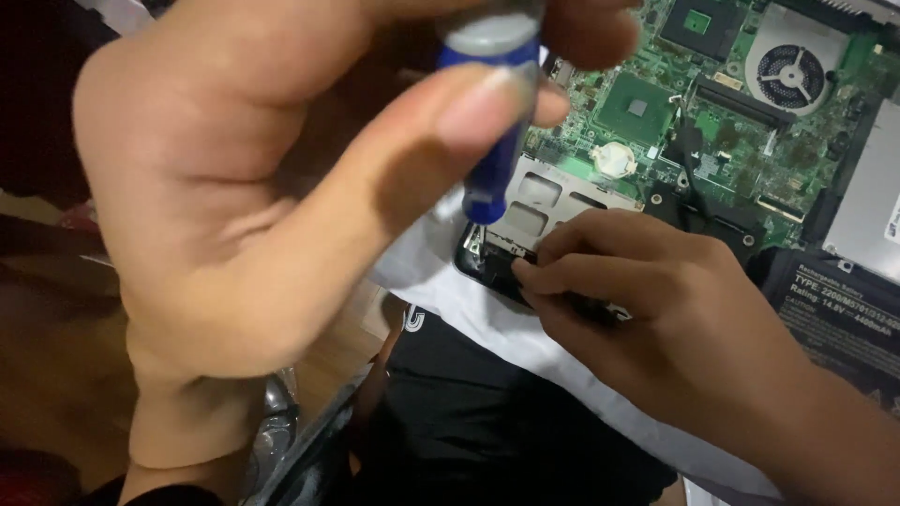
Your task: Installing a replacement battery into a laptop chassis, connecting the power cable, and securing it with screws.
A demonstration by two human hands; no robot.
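Opened laptop (825, 309) lies flat with its cover off, green circuit board (656, 122) exposed. Left hand (253, 197) is raised close to the camera, above and left of the board, blurred; its fingers (487, 103) and thumb are closed around the top of a blue-handled screwdriver (494, 150), which stands nearly upright with its tip down at the laptop's near left corner. Right hand (656, 309) rests on the laptop's near edge, just right of the screwdriver tip, fingers curled and pressed on the dark frame; cannot tell whether they pinch anything. White cloth (487, 319) lies under the laptop's near edge. Black battery pack (844, 319) sits right of the right hand. Silver metal plate (553, 201) on the board sits just behind the screwdriver tip. Round fan (795, 64) at the board's far right. Coin cell (614, 159) mid-board, just beyond the plate.
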